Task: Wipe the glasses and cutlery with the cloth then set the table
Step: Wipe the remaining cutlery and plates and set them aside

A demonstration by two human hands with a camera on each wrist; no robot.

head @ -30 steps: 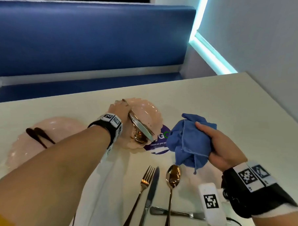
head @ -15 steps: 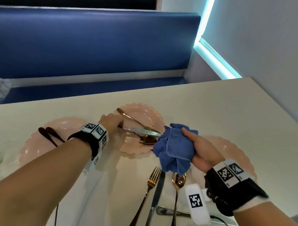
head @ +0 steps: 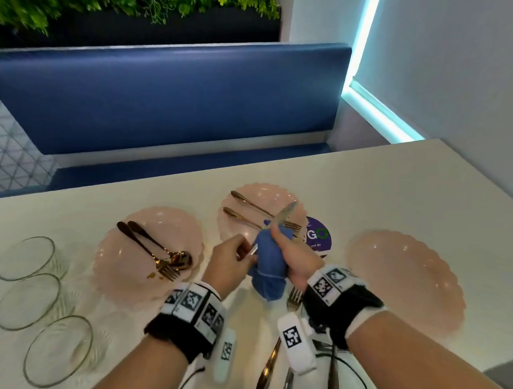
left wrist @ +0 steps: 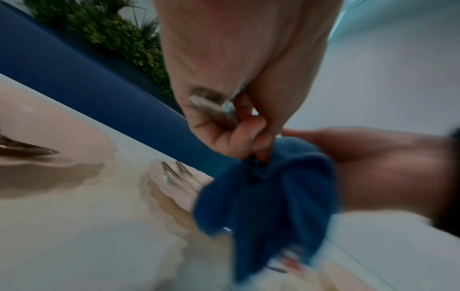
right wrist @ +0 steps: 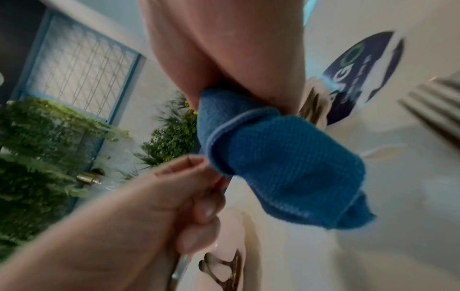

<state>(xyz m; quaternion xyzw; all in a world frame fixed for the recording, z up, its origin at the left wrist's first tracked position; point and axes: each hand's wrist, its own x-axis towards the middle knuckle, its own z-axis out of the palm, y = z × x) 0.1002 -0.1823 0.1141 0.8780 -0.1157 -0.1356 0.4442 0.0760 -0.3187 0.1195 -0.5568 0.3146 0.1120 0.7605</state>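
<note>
wiping is under way: the left hand [head: 226,264] grips the handle of a shiny silver table knife [head: 281,218] while the right hand [head: 295,258] squeezes a blue cloth [head: 267,270] around it, near the middle pink plate [head: 290,198]. i think more cutlery and three clear glasses [head: 27,282] left of that plate still wait.

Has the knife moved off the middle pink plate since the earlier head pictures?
Yes. The knife has been lifted off the middle pink plate toward the person, held by the left hand and wrapped in the blue cloth.

Blue bench [head: 168,98], green plants [head: 123,6], purple sticker [head: 319,235] on table.
</note>
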